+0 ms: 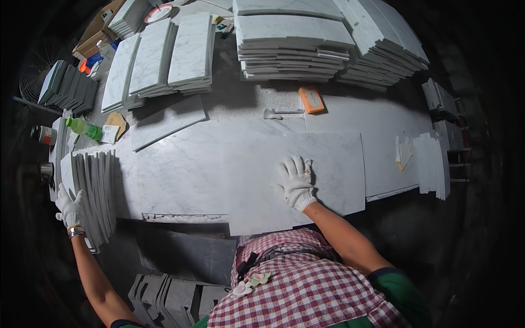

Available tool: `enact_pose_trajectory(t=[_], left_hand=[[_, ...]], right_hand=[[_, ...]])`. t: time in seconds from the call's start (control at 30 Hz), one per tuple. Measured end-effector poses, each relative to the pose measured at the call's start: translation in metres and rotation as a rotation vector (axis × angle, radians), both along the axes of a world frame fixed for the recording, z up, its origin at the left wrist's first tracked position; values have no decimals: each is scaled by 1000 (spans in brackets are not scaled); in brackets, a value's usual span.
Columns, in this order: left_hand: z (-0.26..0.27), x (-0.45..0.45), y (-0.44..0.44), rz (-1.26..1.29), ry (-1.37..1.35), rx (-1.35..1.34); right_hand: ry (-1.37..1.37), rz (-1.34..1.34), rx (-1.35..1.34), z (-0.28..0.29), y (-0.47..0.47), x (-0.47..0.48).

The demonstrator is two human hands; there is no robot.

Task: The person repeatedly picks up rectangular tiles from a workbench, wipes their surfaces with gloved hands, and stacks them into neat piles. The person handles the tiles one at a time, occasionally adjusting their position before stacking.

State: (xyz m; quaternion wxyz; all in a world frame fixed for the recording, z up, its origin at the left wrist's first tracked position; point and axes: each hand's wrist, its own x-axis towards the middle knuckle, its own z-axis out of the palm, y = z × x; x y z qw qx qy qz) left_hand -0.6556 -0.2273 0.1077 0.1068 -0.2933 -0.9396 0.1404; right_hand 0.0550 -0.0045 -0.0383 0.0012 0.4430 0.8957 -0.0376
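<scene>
My right hand (295, 182), in a white knit glove with a worn spot at one finger, lies flat with fingers spread on pale marble tiles (254, 180). These tiles lie close together and overhang the bench's front edge before me. Out to the far left, my left hand (69, 209), also gloved, has its fingers apart beside a row of thin marble tiles (94, 192) standing on edge. It seems to touch the outer tile; the exact contact is hard to see. A larger marble slab (176, 176) lies beneath, to the left of the overhanging tiles.
Tall tile stacks (291, 49) stand at the back, with lower stacks (151, 57) to their left. An orange box (311, 100), a green plastic bottle (84, 128) and a loose glove (404, 152) lie on the bench. More upright tiles (430, 166) stand at right.
</scene>
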Motion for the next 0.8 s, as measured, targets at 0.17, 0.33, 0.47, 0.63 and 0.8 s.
enact_pose_trajectory(t=[0.17,0.33,0.47,0.63,0.8], left_hand=[[-64,167,8,-582,27,352],[-113,389,-10,-746,-495,205],[-110,508,-12,-637,-730,124],[-118,556,-9,-412,-811,268],[-123,575,-27,-45,-943,579]], right_hand=[[-19,-42,65,0,-11,-10],[716,274,-433,10,-49,-42],[15,520,-322,27,-33,-50],[-102,316,-11,26,37,-81],[-62,323,-166,35,21,-77]])
